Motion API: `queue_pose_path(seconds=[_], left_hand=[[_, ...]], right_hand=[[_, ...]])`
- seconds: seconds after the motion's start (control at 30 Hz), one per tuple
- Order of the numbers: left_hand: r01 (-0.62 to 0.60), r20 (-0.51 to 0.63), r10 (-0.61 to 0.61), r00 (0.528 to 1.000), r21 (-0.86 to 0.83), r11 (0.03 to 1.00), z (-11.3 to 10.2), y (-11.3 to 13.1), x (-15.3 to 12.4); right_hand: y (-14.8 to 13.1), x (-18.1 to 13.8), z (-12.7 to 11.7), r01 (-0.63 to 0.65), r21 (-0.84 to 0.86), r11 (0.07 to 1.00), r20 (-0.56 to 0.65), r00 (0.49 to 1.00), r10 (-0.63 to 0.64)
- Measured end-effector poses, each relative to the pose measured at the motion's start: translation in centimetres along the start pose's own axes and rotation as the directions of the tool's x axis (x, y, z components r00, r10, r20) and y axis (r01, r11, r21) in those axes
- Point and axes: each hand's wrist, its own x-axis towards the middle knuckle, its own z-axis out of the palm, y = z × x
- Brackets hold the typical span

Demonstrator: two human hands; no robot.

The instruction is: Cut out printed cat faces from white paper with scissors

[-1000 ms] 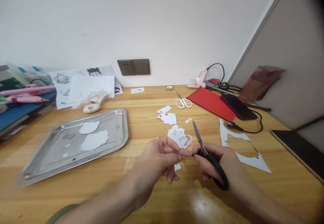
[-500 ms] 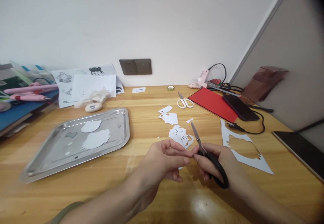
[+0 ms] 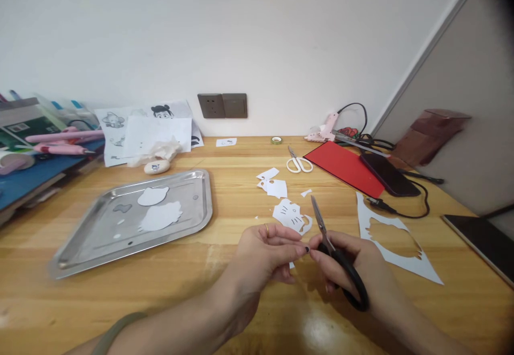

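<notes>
My left hand [image 3: 263, 256] pinches a small black round piece [image 3: 307, 249] between thumb and fingertips. Black-handled scissors [image 3: 322, 222] rest in my right hand [image 3: 357, 261], their blades closed and aimed away from me. The fingertips of my right hand are close to the black piece; whether they touch it I cannot tell. Just beyond my hands lies a white paper cut-out scrap [image 3: 286, 214] with short black lines and a small circle. More white paper scraps [image 3: 277, 188] are behind it. Part of another white piece shows beneath my left hand.
At left, a metal tray [image 3: 205, 199] holds white cut-outs, a grey piece and small dots. White-handled scissors [image 3: 299, 164], a tape roll [image 3: 276, 140], a red sheet [image 3: 343, 167], a phone [image 3: 388, 174] and a pink glue gun [image 3: 324, 128] lie farther back. A cut paper frame [image 3: 425, 272] is at right.
The black piece now shows at my left fingertips, and my right fingers have drawn slightly away from it. The whole view has shifted, so things appear a little farther right.
</notes>
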Motion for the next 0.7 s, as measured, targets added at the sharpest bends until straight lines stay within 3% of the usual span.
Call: queue_pose_path(seconds=[0.13,0.4,0.7], left_hand=[[-0.033,-0.029,0.034,0.999,0.032,0.999,0.2,0.2,-0.2],[-0.205,-0.077,0.227,0.971,0.223,0.953,0.6,0.4,-0.4],[-0.395,0.033,0.454,0.890,0.554,0.733,0.3,-1.0,-0.5]], right_hand=[[-0.2,-0.1,0.0,-0.039,-0.005,0.999,-0.017,0.999,0.038],[-0.4,-0.2,0.1,-0.040,-0.068,0.997,0.000,0.999,0.040],[-0.6,-0.2,0.3,-0.049,-0.035,0.998,0.038,0.998,0.050]])
